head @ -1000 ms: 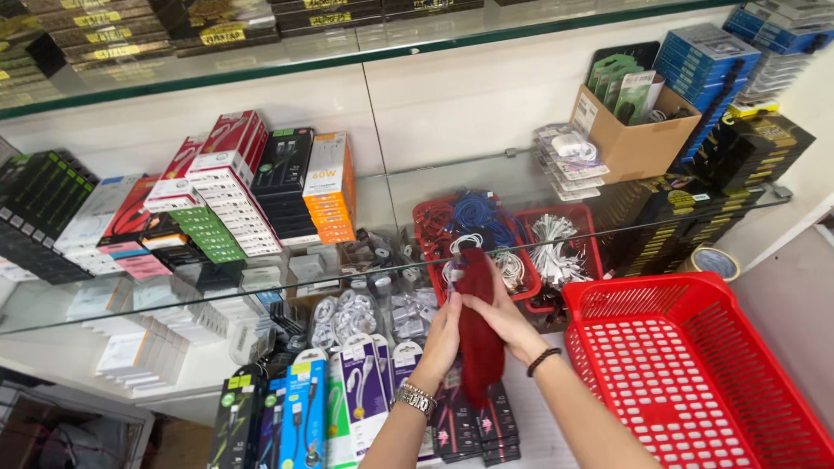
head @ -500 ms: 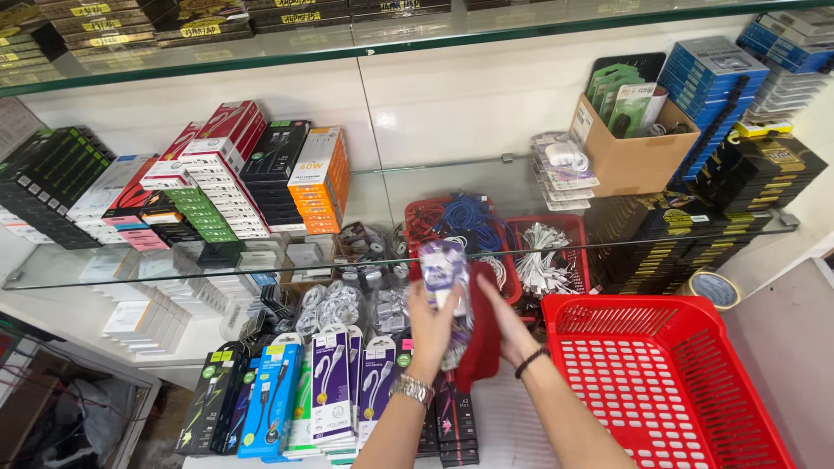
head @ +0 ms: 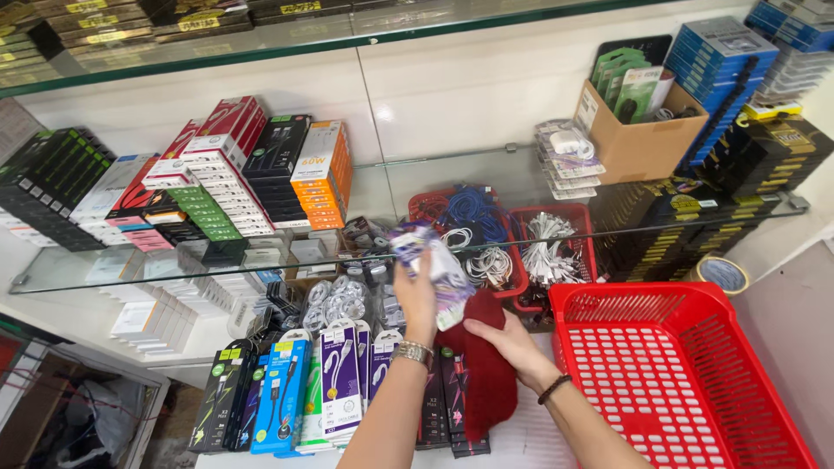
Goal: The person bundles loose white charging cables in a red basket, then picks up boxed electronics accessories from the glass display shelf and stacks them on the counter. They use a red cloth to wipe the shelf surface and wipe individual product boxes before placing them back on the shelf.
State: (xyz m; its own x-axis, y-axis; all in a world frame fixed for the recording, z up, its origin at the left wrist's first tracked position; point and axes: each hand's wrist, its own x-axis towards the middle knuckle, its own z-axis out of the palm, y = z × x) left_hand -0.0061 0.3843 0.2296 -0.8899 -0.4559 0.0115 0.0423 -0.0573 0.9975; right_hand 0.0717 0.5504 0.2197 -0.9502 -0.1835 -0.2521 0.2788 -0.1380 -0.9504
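My left hand (head: 417,300) is raised over the lower shelf and grips a small clear packet with a white and purple cable item (head: 434,260) in it. My right hand (head: 504,343) holds a dark red cloth (head: 486,382) that hangs down beside my left wrist. The packet sits just above the cloth, level with the glass shelf's front edge. A metal watch is on my left wrist and a dark band on my right. Boxed cables in purple, blue and black packs (head: 339,382) stand in a row below my left hand.
An empty red plastic basket (head: 686,373) sits at lower right. Small red bins of loose cables (head: 521,243) stand behind my hands. Stacked boxes (head: 252,174) fill the glass shelf (head: 174,269) at left; a cardboard box (head: 643,139) and dark stacked boxes (head: 756,165) are at right.
My left hand has lifted a small packet up from the shelf, away from the red cloth. My right hand has stayed on the cloth, which has dropped lower. The view has shifted left.
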